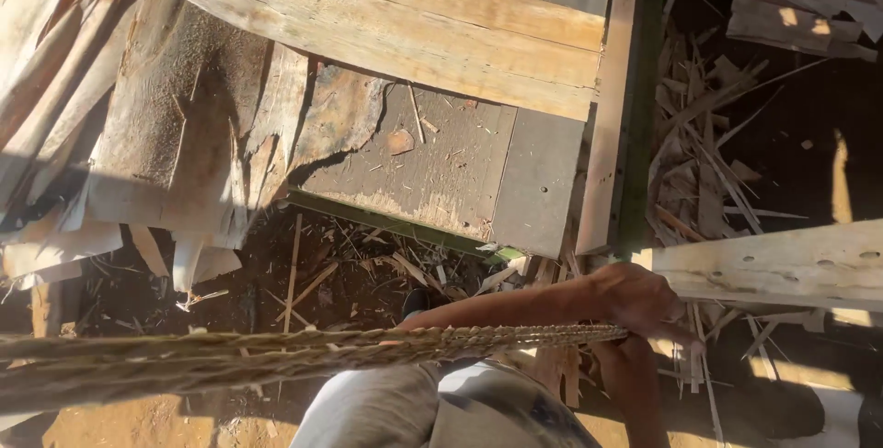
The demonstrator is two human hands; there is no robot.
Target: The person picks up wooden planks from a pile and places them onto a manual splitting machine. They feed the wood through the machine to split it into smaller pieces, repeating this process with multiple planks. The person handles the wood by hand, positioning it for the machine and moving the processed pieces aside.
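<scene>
A long bundle of dried straw-coloured fibres (pixel 276 356) runs across the lower part of the view. It is braided tight toward its right end and spreads wider toward the left edge. My left hand (pixel 644 299) reaches across from the left and closes over the braided end. My right hand (pixel 630 370) comes up from the bottom edge and grips the same end from below. My grey-clothed body (pixel 432 407) is under the bundle.
Pale planks (pixel 414 16) lie across a grey board table (pixel 533 181) with a green metal edge (pixel 635 135). Bark slabs (pixel 175 135) lean at the left. A pale plank (pixel 782 264) juts in from the right. Wood splinters (pixel 699 163) litter the dark ground.
</scene>
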